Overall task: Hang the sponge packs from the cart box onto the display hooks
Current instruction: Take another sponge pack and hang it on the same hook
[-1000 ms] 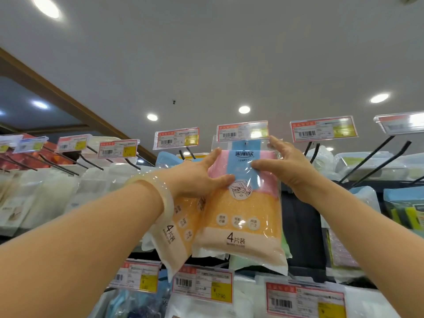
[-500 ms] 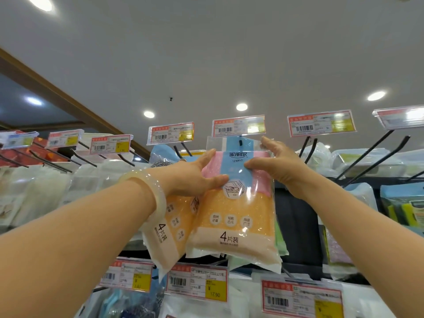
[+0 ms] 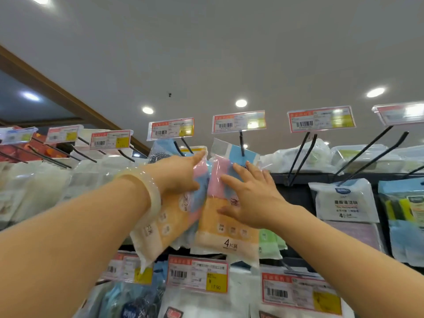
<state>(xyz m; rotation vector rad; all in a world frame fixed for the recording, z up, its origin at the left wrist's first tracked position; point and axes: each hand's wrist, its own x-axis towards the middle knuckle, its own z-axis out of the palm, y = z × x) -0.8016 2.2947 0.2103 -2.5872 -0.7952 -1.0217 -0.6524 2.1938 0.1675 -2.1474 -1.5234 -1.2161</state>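
Pressing with flat, straight fingers, the right hand (image 3: 249, 198) pushes one sponge pack (image 3: 226, 216) along its hook (image 3: 241, 143); this pack hangs already. The left hand (image 3: 176, 175) reaches a neighbouring pack (image 3: 169, 216), grip unclear.

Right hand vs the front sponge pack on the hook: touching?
Touching. The head view shows the right hand lying flat, fingers spread, against the face of the front sponge pack, which hangs from the hook.
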